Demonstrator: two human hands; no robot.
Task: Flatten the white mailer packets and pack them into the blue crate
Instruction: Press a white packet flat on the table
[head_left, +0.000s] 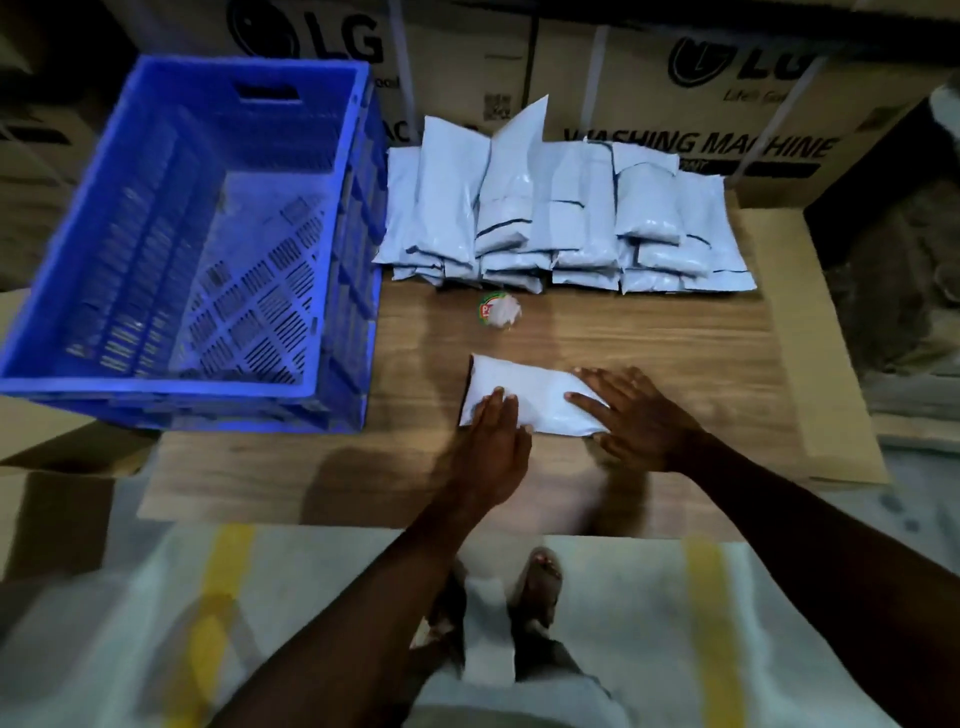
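Flat-fingered left hand (493, 441) and right hand (631, 421) press one packet (530, 397) on wooden table (649, 332) (cartons (727, 78) behind).

We're in a warehouse or stockroom: stacked LG washing machine cartons (727, 104) along the back, flattened cardboard (810, 338) lining the wooden worktop (597, 332), a blue plastic crate (182, 234), yellow-striped floor (711, 623).

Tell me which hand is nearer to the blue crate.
Left. The left hand presses the near-left end of the white packet, closer to the blue crate; the right hand presses the packet's far-right end.
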